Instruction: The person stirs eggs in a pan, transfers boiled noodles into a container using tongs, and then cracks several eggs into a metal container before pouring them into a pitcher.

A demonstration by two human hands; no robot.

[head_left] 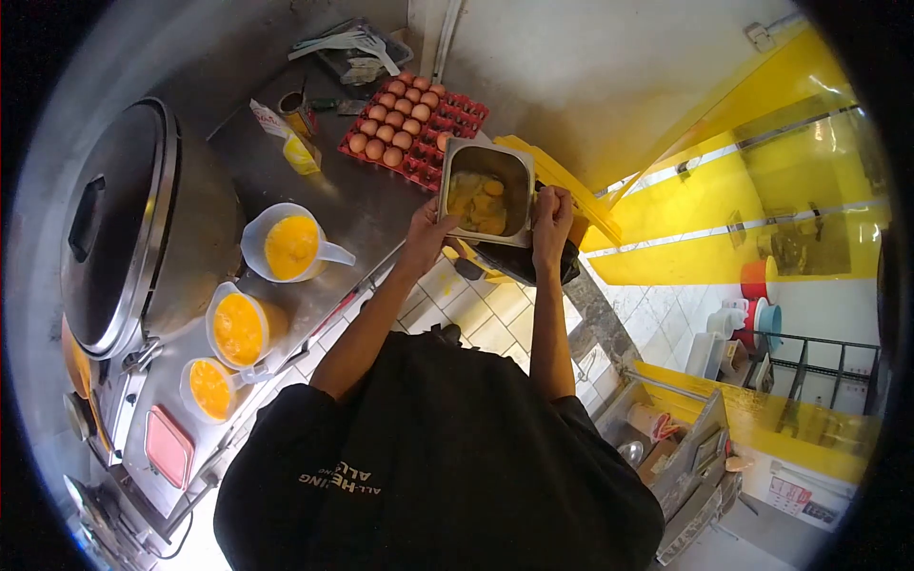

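Observation:
A square metal container (523,162) with cracked eggs, yolks showing, is held between my two hands. My left hand (427,235) grips its left lower side, the thumb over the rim. At the right side, my right hand (552,221) has its fingers closed on the container's edge. Just behind the container lies a red egg tray (461,116), with brown eggs (385,131) on its left part and mostly unfilled hollows on its right. A black bag or bin opening (519,264) shows below the container, partly hidden.
Three pitchers of yellow liquid (291,246) (238,329) (210,389) stand along the steel counter (328,205). A large lidded pot (129,228) is at the left. A carton, a can and utensils lie behind. Yellow panels (657,219) and a drawer are at the right.

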